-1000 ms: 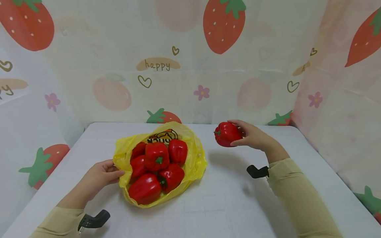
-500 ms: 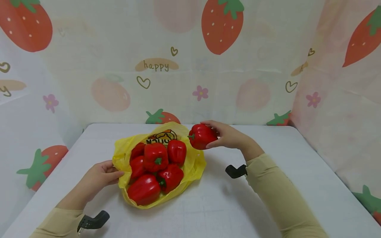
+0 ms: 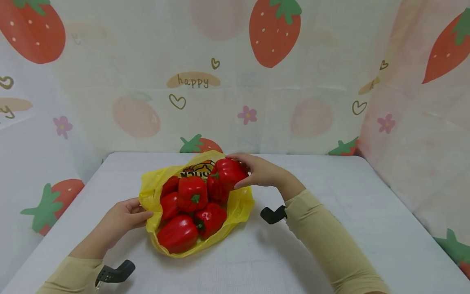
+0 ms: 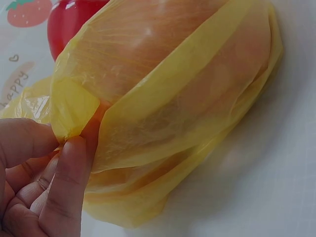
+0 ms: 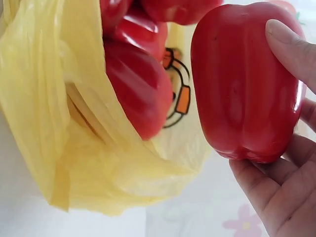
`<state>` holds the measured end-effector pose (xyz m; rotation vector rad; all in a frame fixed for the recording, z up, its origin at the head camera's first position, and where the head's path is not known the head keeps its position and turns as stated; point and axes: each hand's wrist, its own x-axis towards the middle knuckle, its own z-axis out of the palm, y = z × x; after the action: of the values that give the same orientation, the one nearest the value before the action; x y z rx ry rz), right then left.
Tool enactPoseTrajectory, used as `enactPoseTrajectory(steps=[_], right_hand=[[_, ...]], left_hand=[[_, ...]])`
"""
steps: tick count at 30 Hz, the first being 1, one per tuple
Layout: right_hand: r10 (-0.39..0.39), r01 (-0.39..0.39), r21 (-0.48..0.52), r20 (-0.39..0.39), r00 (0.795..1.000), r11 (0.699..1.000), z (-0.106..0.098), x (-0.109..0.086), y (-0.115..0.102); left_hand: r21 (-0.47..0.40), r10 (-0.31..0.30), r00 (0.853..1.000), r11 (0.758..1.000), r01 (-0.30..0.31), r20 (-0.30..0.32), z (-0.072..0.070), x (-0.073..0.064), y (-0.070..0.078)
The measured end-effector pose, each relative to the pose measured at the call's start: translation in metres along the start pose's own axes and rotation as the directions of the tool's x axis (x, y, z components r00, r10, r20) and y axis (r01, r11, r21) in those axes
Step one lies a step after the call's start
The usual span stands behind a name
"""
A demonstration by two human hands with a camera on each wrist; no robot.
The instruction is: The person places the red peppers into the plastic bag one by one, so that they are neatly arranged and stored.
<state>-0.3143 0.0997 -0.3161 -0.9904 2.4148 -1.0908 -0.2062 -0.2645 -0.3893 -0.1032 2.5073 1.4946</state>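
Observation:
A yellow plastic bag (image 3: pixel 242 204) lies with its mouth spread toward me, holding several red bell peppers (image 3: pixel 178 234). My left hand (image 3: pixel 123 218) pinches the left rim of the bag; in the left wrist view, thumb and fingers squeeze a fold of the film (image 4: pixel 74 111). Another red bell pepper (image 5: pixel 242 84) is gripped in my right hand (image 3: pixel 262 171), held up at the bag's right back edge. In the head view it overlaps one pepper inside, and its green stem points left. The lower part of the bag's contents is hidden by the film.
The bag rests on a white table (image 3: pixel 330 228). A cloth backdrop (image 3: pixel 275 94) printed with strawberries rises behind the table and along both sides. Dark wrist mounts (image 3: pixel 273 215) jut from both sleeves.
My right hand has carried its bell pepper leftward, from right of the bag to over the bag's right side. The left hand keeps its hold on the rim.

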Motion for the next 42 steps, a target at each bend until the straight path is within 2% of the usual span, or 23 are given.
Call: enactPoseTrajectory(steps=[9,19,29,38,42], right_hand=[[-0.003,0.003,-0.001,0.041,0.999,1.0,0.015,0.008,0.0],[0.013,-0.013,-0.01,0.052,0.999,1.0,0.025,0.016,0.005],[0.079,-0.074,-0.093,0.054,0.995,0.993,0.035,0.024,0.001],[0.002,0.009,-0.116,0.094,0.996,0.993,0.046,0.033,-0.007],[0.001,0.013,-0.15,0.093,0.996,0.989,0.049,0.035,-0.009]], left_hand=[[0.002,0.005,1.0,1.0,-0.005,-0.005,0.0,0.0,0.0],[-0.003,0.014,1.0,1.0,-0.014,0.0,-0.001,0.0,-0.002],[0.004,0.017,1.0,1.0,-0.017,0.002,-0.002,0.0,-0.001],[0.011,0.012,1.0,1.0,-0.013,0.001,-0.002,-0.002,0.0],[0.013,0.013,1.0,1.0,-0.013,0.001,-0.002,-0.002,-0.002]])
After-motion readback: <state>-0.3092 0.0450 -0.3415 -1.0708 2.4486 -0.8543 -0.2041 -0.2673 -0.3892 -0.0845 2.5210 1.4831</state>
